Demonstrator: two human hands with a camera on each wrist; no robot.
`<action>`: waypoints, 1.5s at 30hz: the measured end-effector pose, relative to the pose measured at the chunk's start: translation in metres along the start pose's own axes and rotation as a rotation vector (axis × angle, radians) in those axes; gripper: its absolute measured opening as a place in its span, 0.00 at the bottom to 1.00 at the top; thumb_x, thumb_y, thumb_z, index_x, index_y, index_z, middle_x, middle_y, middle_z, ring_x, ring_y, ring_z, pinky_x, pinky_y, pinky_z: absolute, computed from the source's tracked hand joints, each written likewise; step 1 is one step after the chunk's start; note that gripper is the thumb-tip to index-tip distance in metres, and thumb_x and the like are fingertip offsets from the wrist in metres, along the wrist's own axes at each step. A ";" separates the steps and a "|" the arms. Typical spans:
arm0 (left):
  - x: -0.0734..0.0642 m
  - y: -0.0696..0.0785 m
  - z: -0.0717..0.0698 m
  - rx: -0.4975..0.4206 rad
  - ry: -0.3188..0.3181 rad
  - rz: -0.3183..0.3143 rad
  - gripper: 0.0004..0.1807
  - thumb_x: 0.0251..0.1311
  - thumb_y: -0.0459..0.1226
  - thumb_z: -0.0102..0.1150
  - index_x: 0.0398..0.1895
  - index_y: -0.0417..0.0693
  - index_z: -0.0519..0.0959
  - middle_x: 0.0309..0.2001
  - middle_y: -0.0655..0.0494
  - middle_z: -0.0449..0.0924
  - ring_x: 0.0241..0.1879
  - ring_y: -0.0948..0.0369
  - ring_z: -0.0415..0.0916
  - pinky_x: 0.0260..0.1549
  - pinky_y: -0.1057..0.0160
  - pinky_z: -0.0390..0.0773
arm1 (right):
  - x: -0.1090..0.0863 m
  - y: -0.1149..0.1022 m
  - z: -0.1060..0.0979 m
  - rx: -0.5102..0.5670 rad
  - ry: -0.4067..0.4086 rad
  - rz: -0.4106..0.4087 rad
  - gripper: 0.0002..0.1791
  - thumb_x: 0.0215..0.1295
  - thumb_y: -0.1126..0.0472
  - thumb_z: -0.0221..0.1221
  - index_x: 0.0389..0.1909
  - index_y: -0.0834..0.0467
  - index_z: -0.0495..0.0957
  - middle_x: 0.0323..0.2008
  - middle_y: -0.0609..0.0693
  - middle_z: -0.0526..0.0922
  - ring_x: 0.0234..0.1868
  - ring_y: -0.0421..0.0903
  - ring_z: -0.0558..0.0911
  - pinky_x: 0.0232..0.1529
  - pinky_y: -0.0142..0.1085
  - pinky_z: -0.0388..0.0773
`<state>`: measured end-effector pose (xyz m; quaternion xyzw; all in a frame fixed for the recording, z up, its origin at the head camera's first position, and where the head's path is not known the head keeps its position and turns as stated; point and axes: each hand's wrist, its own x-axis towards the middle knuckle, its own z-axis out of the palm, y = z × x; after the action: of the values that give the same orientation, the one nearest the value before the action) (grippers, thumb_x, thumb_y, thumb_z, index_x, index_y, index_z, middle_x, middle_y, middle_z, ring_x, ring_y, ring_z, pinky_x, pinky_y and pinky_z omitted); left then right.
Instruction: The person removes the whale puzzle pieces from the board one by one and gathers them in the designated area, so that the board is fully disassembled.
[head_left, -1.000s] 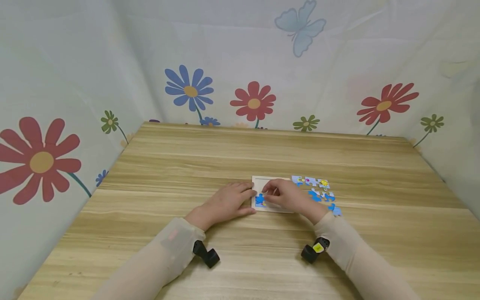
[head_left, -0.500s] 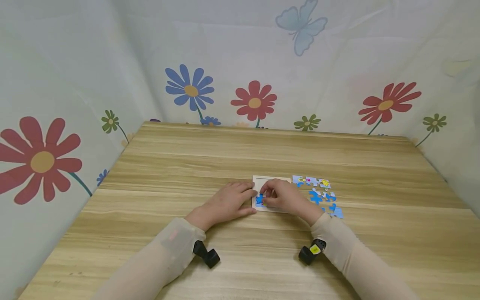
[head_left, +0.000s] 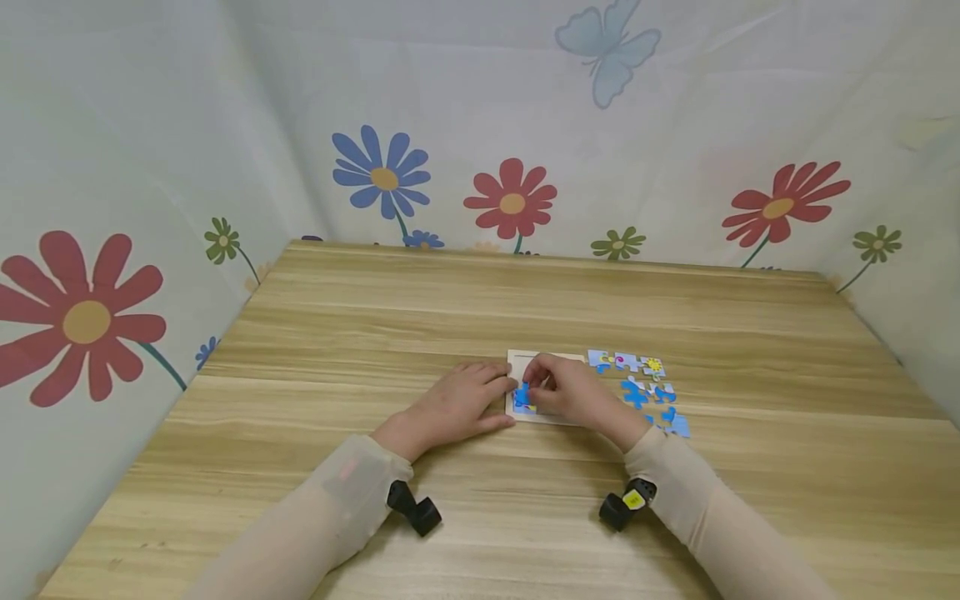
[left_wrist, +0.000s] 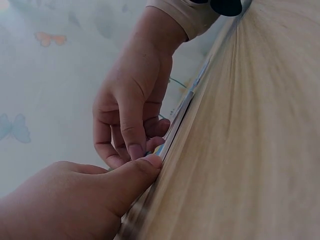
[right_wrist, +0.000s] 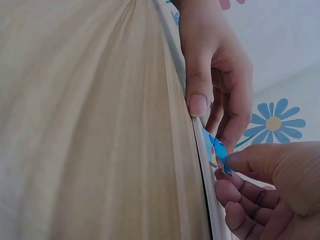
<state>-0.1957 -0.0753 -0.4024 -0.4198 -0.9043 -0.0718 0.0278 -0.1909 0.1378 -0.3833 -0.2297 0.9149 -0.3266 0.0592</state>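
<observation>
A pale puzzle board (head_left: 516,362) lies flat on the table before me. My left hand (head_left: 459,403) rests at the board's left side, its thumb touching the near left corner and its fingers at the edge farther up. Over the board's near left part, my right hand (head_left: 577,393) pinches a blue puzzle piece (right_wrist: 220,151) between thumb and fingers. That piece is tilted in the right wrist view, close to the board. Another blue puzzle piece (head_left: 523,409) lies in the near left corner. My right hand hides much of the board's middle.
Several loose puzzle pieces (head_left: 636,393) in blue and lilac lie on the wooden table (head_left: 420,308) to the right of the board, partly behind my right wrist. A white curtain (head_left: 442,92) printed with flowers surrounds the table's far and side edges.
My right hand has moved slightly left to the near left part of the board, bringing the blue piece beside the one lying there. My left hand has stayed at the board's edge.
</observation>
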 end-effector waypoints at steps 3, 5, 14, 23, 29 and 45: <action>0.000 0.001 -0.001 0.001 0.000 -0.003 0.29 0.65 0.57 0.51 0.62 0.50 0.73 0.65 0.50 0.71 0.66 0.52 0.68 0.65 0.50 0.66 | 0.000 0.000 0.000 0.004 0.006 -0.006 0.05 0.60 0.65 0.60 0.37 0.57 0.77 0.30 0.48 0.81 0.27 0.36 0.75 0.32 0.30 0.72; -0.001 0.002 -0.002 0.000 0.006 -0.003 0.29 0.65 0.57 0.52 0.62 0.50 0.73 0.65 0.50 0.71 0.65 0.52 0.68 0.65 0.50 0.66 | 0.000 0.000 0.000 0.011 0.008 -0.005 0.05 0.60 0.65 0.59 0.37 0.56 0.77 0.30 0.48 0.81 0.27 0.36 0.74 0.32 0.29 0.72; -0.002 0.004 -0.004 0.015 0.019 -0.001 0.29 0.64 0.57 0.52 0.61 0.50 0.74 0.64 0.51 0.72 0.65 0.53 0.69 0.64 0.50 0.67 | -0.004 0.001 -0.002 0.068 0.015 0.014 0.04 0.62 0.67 0.59 0.37 0.58 0.76 0.31 0.50 0.80 0.30 0.40 0.75 0.35 0.30 0.73; -0.002 0.003 -0.002 0.010 0.014 -0.008 0.30 0.64 0.57 0.53 0.61 0.49 0.74 0.64 0.51 0.72 0.65 0.53 0.68 0.64 0.50 0.67 | -0.008 0.003 -0.015 0.075 0.037 0.047 0.04 0.63 0.67 0.60 0.38 0.60 0.76 0.32 0.53 0.80 0.28 0.40 0.73 0.28 0.28 0.70; -0.002 0.002 -0.002 0.012 0.016 -0.008 0.30 0.64 0.57 0.53 0.61 0.49 0.74 0.64 0.51 0.72 0.65 0.53 0.68 0.64 0.50 0.67 | -0.013 0.007 -0.026 0.099 0.024 0.054 0.04 0.65 0.66 0.59 0.39 0.61 0.76 0.32 0.53 0.81 0.28 0.40 0.76 0.28 0.29 0.74; -0.001 0.002 -0.002 0.016 0.028 0.004 0.29 0.64 0.57 0.53 0.61 0.48 0.74 0.64 0.50 0.71 0.65 0.53 0.68 0.65 0.51 0.67 | -0.030 0.022 -0.048 0.085 0.048 0.075 0.04 0.66 0.66 0.57 0.40 0.59 0.76 0.32 0.51 0.79 0.29 0.43 0.73 0.28 0.29 0.72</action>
<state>-0.1935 -0.0753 -0.4006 -0.4202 -0.9036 -0.0705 0.0438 -0.1849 0.1941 -0.3608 -0.1845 0.9093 -0.3683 0.0590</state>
